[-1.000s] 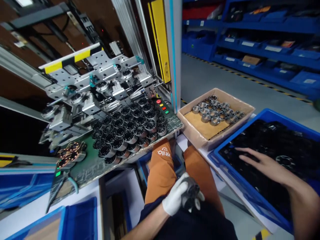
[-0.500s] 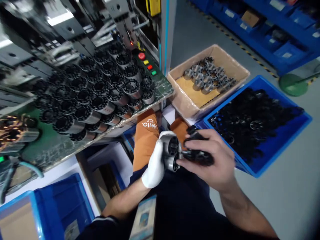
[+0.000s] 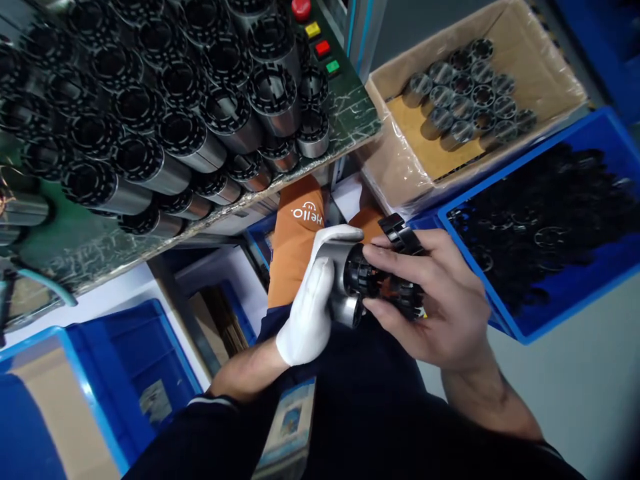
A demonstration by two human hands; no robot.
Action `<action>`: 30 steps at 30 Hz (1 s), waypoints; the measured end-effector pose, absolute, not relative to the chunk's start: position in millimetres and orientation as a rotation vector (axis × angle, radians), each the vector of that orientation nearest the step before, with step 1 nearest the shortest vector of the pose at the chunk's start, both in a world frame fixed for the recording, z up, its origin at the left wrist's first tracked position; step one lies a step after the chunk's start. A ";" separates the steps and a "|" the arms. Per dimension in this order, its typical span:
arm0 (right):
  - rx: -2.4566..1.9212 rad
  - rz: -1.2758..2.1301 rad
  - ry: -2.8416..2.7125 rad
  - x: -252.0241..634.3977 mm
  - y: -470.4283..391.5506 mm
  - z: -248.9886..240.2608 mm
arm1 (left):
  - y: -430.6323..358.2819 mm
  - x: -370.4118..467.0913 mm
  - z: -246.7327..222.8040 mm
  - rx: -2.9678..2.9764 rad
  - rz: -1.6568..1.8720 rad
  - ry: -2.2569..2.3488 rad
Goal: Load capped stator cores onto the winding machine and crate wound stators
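My left hand point(image 3: 306, 313), in a white glove, is closed around two silver stator cores point(image 3: 336, 257), short metal cylinders held one above the other with their ends facing right. My bare right hand point(image 3: 447, 303) is closed on several black plastic slotted end rings point(image 3: 400, 232). Thumb and fingers press one black ring point(image 3: 359, 270) against the open end of the upper core. How deep it sits inside cannot be seen. More rings lie in the right palm, partly hidden by the fingers. The lower core point(image 3: 347, 311) shows its dark open end.
Rows of stator cores with black rings point(image 3: 183, 133) stand on the green bench point(image 3: 350, 107). Copper-wound stators point(image 3: 23, 203) and pliers point(image 3: 45, 283) lie at its left. A carton point(image 3: 400, 170) holds bare cores. A blue bin point(image 3: 525, 337) holds black rings. Red, yellow and green buttons point(image 3: 323, 48) sit on the bench.
The black ring in my right hand has moved left, from just beside the cores to the upper core's end. My view has shifted closer to the bench.
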State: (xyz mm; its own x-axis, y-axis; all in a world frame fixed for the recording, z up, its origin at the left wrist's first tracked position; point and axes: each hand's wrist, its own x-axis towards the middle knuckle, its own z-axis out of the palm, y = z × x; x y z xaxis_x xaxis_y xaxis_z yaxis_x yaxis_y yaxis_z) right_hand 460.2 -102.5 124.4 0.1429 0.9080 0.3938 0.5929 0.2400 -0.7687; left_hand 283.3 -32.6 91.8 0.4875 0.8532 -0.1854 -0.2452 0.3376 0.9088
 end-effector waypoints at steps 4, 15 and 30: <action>-1.442 0.382 -1.638 464.4 -104.7 121.6 | -31.0 279.0 92.1 0.966 0.788 0.743; -1.484 0.332 -1.668 464.2 -108.6 116.1 | -15.5 269.7 91.0 1.019 0.647 0.643; -1.356 0.764 -1.249 438.2 -111.1 114.3 | -7.7 295.2 83.5 0.719 0.910 0.817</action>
State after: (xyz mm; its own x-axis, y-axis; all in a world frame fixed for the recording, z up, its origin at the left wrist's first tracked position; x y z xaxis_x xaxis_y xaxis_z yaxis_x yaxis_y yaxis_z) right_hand 438.2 -111.1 114.3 0.2401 0.9493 0.2030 0.2514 0.1411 -0.9575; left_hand 295.2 -7.7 83.5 0.3698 0.8816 -0.2933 -0.3866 0.4331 0.8142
